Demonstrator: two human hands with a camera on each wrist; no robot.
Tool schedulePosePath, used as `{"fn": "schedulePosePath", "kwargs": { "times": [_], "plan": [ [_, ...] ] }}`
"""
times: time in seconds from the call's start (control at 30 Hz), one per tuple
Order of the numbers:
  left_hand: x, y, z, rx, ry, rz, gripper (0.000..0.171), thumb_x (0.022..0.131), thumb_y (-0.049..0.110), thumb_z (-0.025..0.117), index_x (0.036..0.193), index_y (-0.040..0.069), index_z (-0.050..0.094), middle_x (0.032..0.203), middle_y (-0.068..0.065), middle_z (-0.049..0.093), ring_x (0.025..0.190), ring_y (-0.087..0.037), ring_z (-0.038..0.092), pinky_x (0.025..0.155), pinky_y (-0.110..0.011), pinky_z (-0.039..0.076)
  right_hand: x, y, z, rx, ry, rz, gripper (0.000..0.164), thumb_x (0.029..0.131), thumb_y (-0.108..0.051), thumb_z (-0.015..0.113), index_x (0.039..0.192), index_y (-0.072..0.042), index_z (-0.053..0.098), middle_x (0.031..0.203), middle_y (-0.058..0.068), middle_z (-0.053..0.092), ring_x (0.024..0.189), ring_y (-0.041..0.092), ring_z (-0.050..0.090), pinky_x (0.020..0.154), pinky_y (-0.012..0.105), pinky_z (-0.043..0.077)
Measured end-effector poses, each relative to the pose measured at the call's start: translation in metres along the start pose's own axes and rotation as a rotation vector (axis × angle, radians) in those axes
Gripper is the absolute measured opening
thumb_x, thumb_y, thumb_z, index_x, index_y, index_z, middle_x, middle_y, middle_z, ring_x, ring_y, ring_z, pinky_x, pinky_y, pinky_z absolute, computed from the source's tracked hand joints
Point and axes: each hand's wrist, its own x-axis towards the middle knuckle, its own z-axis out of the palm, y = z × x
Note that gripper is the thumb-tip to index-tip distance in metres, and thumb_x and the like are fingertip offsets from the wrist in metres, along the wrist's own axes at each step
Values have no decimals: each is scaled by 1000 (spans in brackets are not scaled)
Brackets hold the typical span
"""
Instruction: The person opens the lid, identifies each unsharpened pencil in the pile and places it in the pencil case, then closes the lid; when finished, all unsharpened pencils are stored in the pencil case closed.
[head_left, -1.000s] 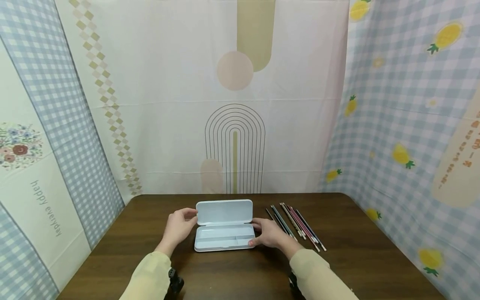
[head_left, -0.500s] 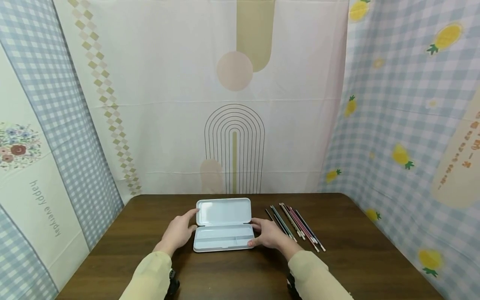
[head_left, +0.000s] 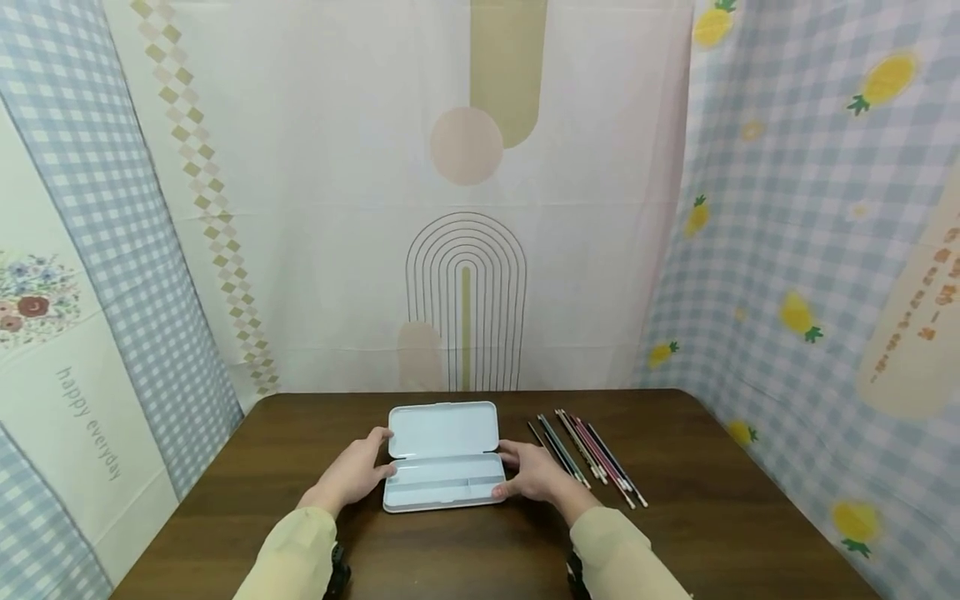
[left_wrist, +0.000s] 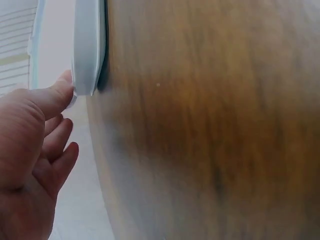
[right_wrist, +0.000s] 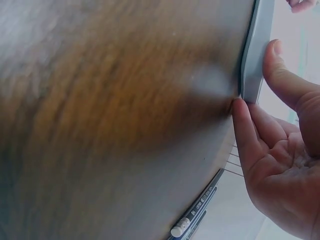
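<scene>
A white pencil case [head_left: 442,493] lies on the table with its lid [head_left: 442,429] raised at the back. Dividers split its base into compartments, and nothing shows inside them. My left hand [head_left: 351,472] grips the left end, with the thumb on the base's rim and the index finger by the lid's edge. On the right end, the thumb of my right hand [head_left: 534,472] lies over the rim while the fingers touch the outer side. In the right wrist view, that thumb and the fingers [right_wrist: 242,127] pinch the case's corner. Part of the left fingers' contact is hidden.
Several pencils [head_left: 592,458] with white ends lie in a loose row on the dark wooden table [head_left: 465,554], just right of my right hand. Patterned cloths [head_left: 330,275] hang behind the table and at both sides.
My left hand has shifted from the lid's left edge down toward the base, its thumb now on the rim. The lid has tilted slightly. The right hand keeps its hold.
</scene>
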Motion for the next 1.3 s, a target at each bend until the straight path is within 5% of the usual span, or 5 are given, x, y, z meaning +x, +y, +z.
{"fn": "schedulePosePath", "kwargs": {
  "times": [0.17,0.47,0.87,1.07,1.3],
  "plan": [
    [1,2,2,87,47,-14,55,91,13,88,139,-2,65,130,-20,72,117,-38,71,98,-55,57,0,1,1,0,-1,-6,93,80,-12,96,156,8,46,144,20,66,147,42,48,120,60,35],
    [-3,5,2,115,152,51,59,79,12,96,130,-7,72,147,-25,62,123,-44,67,96,-57,58,-1,2,3,-11,-10,1,93,81,-14,96,156,7,47,144,17,66,149,42,46,121,61,33],
    [-11,-2,-10,121,8,195,84,90,20,89,155,-11,46,173,-23,28,159,-45,23,125,-61,27,0,1,-3,-23,-1,1,92,79,-14,96,156,6,49,144,15,67,148,40,47,121,60,34],
    [-15,-3,-17,66,-167,198,90,99,35,79,160,-13,34,174,-26,21,160,-49,15,126,-66,16,3,1,-6,-39,-6,8,93,79,-15,97,156,6,49,144,15,67,148,40,47,121,60,35],
    [-12,-9,-22,85,-187,225,98,91,35,85,159,-14,35,174,-27,20,159,-53,9,124,-73,8,1,2,1,-35,-9,-16,92,80,-14,96,155,7,48,144,17,67,147,42,47,119,61,36]
  ]
}}
